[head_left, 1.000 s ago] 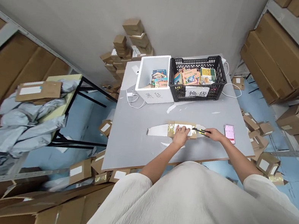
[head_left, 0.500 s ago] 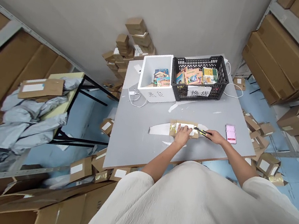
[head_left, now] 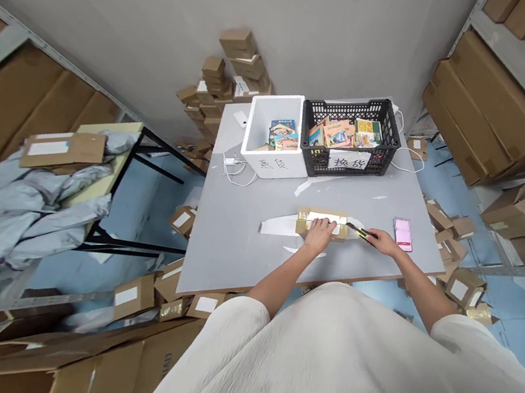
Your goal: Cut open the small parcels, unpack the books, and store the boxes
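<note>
A small cardboard box (head_left: 302, 224) with a white label and shiny tape lies on the grey table (head_left: 228, 245). My left hand (head_left: 320, 233) holds it from above, fingers bent over its top and near side. In my right hand (head_left: 383, 242) is a black and yellow utility knife (head_left: 362, 232), its tip at the box's right end. Pale paper strips (head_left: 280, 226) stick out beneath the box to the left and right. A phone (head_left: 403, 234) with a pink screen lies right of my right hand.
At the table's back stand a white foam box (head_left: 280, 167) and a black plastic crate (head_left: 384, 161), both holding booklets. A white cable (head_left: 243, 184) lies by the foam box. Parcels crowd a side table (head_left: 117, 171) on the left, and cardboard boxes (head_left: 466, 288) litter the floor.
The cardboard box has tilted slightly, its label shifting toward the far edge. The knife tip has moved from over the box top to its right end. My left hand stays on the box.
</note>
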The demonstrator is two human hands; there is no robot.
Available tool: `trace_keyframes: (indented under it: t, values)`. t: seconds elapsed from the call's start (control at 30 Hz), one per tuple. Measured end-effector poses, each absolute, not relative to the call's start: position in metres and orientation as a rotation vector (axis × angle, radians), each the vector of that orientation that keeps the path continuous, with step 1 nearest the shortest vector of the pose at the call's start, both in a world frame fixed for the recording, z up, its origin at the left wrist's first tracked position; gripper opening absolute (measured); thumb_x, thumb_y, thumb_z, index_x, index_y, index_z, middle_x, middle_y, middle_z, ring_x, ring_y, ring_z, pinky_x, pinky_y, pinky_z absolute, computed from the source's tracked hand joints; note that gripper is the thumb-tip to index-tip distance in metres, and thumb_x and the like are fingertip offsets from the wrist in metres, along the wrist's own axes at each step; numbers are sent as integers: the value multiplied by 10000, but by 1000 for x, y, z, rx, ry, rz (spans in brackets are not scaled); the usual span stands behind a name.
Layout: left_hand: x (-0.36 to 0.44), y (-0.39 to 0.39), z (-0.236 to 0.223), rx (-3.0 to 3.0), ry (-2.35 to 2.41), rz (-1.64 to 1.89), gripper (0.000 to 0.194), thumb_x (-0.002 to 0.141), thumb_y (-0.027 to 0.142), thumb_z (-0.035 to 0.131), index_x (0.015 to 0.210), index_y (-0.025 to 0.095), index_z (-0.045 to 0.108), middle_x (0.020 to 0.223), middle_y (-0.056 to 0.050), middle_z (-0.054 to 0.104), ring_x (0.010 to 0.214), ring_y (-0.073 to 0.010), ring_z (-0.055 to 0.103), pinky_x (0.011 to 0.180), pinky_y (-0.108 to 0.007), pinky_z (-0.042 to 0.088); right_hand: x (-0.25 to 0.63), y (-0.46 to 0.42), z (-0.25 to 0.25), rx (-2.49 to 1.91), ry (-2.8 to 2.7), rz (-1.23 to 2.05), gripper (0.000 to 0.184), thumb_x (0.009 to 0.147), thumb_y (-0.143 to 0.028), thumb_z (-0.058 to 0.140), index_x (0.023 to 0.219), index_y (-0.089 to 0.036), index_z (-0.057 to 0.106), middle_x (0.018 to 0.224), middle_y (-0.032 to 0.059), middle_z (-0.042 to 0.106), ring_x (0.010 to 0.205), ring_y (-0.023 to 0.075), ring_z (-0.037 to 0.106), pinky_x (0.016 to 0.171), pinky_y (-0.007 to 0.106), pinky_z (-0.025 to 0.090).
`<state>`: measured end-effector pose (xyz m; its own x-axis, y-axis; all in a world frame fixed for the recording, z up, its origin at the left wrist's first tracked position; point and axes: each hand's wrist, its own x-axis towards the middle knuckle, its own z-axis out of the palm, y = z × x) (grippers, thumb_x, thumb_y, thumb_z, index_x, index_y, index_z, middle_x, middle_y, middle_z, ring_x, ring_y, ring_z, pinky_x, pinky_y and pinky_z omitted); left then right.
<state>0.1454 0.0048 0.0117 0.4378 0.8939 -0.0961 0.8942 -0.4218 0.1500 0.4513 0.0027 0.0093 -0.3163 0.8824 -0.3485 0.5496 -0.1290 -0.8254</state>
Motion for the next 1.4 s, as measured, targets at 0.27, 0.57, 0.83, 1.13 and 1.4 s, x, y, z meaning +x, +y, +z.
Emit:
trace_keyframes:
  t: [0.27,0.57,0.83,1.13,1.4]
  values:
    - [145,7,23,2402,1565,109,513,1055,391,580,1545,243,535,1653,-173,500,1406,-366,562,1196,-515,438,449,-1,22,-1688,-1643,1366,370,1005,-522,599,1212,-220,654,943,49,782,770,190,693,727,287,557]
    - [139,34,27,2257,1730,209,597,1046,208,525,1632,292,454,1651,-151,521,1476,-346,523,1217,-517,415,435,-3,38,-1664,-1998,1026,431,1106,-479,473,1337,-264,766,1210,96,785,1137,286,711,999,381,548]
    - [132,39,13,2240,1663,153,361,1077,287,531,1427,276,617,1542,-141,598,1451,-328,535,1227,-504,410,438,-5,40,-1687,-2276,884,455,1067,-408,595,1484,-287,729,1227,114,723,1041,267,707,935,351,525]
    - [140,45,11,2282,1651,60,482,993,237,665,1463,293,574,1490,-149,606,1439,-345,527,1243,-554,366,440,-7,26,-1719,-2360,819,448,1065,-380,622,1494,-299,724,1236,113,715,1118,282,705,974,347,518]
    - [146,31,10,2304,1679,152,564,1073,237,431,1636,255,463,1605,-169,561,1559,-348,438,1307,-588,296,432,-4,21,-1736,-2316,742,459,1072,-382,607,1511,-292,709,1253,123,704,1125,292,703,1000,365,519]
